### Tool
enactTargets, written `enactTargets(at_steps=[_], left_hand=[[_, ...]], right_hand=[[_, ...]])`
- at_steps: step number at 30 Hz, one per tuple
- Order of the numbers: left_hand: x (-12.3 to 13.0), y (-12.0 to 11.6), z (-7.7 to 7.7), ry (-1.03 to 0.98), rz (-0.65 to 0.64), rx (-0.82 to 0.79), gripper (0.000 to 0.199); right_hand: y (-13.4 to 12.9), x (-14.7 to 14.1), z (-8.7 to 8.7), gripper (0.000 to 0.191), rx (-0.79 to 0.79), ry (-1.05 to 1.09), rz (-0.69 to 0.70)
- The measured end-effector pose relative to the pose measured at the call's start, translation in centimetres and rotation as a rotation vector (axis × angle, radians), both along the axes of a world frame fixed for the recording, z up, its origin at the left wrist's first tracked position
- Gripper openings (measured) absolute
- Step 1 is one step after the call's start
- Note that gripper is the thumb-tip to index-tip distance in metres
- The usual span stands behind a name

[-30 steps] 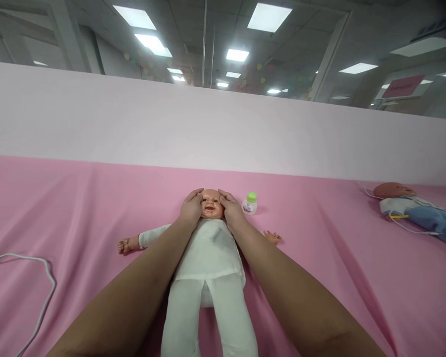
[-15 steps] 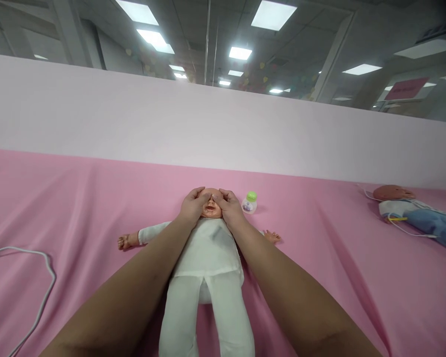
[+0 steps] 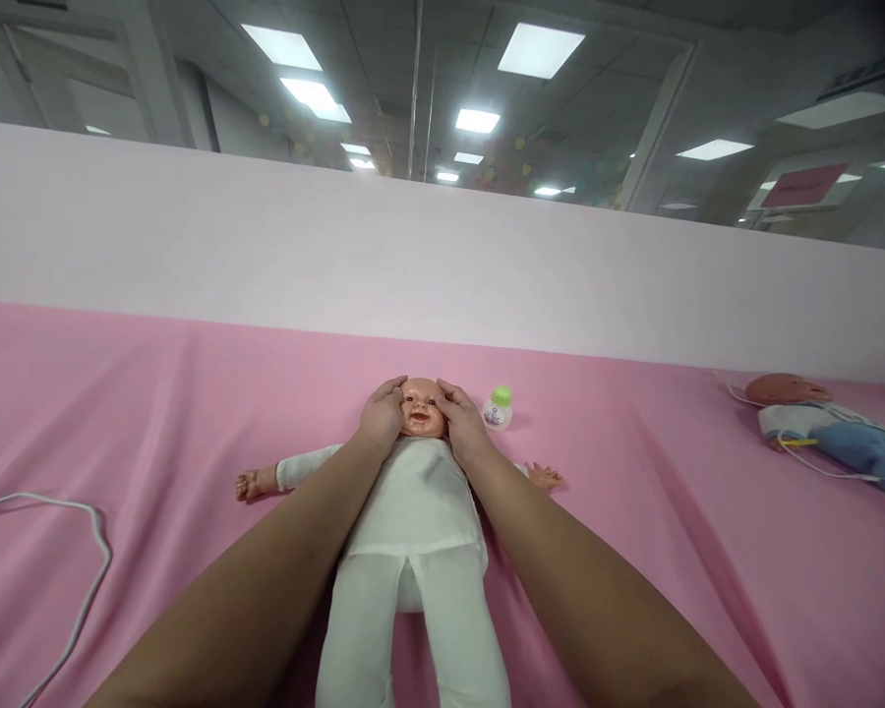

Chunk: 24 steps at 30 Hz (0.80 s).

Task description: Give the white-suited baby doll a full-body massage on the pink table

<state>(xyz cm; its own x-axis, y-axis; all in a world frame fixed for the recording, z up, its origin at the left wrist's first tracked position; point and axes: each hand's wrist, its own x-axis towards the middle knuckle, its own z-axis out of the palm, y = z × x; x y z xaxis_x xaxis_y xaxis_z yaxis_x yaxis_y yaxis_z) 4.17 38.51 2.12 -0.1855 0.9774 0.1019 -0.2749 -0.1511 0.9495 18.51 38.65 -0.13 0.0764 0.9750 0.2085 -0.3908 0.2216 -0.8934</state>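
Observation:
A baby doll (image 3: pixel 417 501) in a white top and trousers lies on its back on the pink cloth, its arms spread to the sides. My left hand (image 3: pixel 383 411) cups one side of its head, fingers curled around it and thumb by the cheek. On the opposite side my right hand (image 3: pixel 462 413) holds the head the same way. The doll's eyes, nose and mouth show between my thumbs. Just right of my right hand stands a small clear bottle (image 3: pixel 497 413) with a green cap. My forearms partly cover the doll's sleeves.
At the far right lies a second doll (image 3: pixel 855 447) in white and blue, with a thin white tube on it. A white cable (image 3: pixel 95 570) curves over the pink cloth (image 3: pixel 184 423) at left. Behind rises a white wall (image 3: pixel 339 256) with glass above it.
My thumbs have slid outward from the middle of the doll's face to its sides, uncovering the eyes. Both hands stay at the head. The view has tilted slightly up.

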Motion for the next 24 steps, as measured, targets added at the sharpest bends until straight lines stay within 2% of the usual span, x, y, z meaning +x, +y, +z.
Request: enactTargets(at_steps=[4, 9, 13, 17, 20, 24], left_hand=[[-0.1, 0.0, -0.1, -0.001, -0.054, 0.031, 0.048], [-0.3, 0.2, -0.5, 0.023, -0.087, 0.053, 0.061], [-0.1, 0.6, -0.6, 0.039, -0.054, 0.044, 0.051], [0.2, 0.7, -0.4, 0.016, -0.021, 0.012, 0.039], [0.3, 0.4, -0.2, -0.026, -0.027, -0.011, 0.038], [0.1, -0.2, 0.2, -0.119, -0.055, -0.033, 0.041]], right_hand=[[0.3, 0.1, -0.2, 0.059, 0.047, -0.126, -0.057], [1.2, 0.0, -0.4, 0.066, 0.010, -0.176, -0.118], [1.3, -0.2, -0.3, 0.064, -0.014, -0.139, -0.122], [0.8, -0.2, -0.1, 0.051, -0.015, -0.057, -0.096], [0.4, -0.1, 0.1, 0.047, -0.059, 0.037, -0.047], [0.0, 0.0, 0.3, 0.052, -0.070, 0.069, -0.008]])
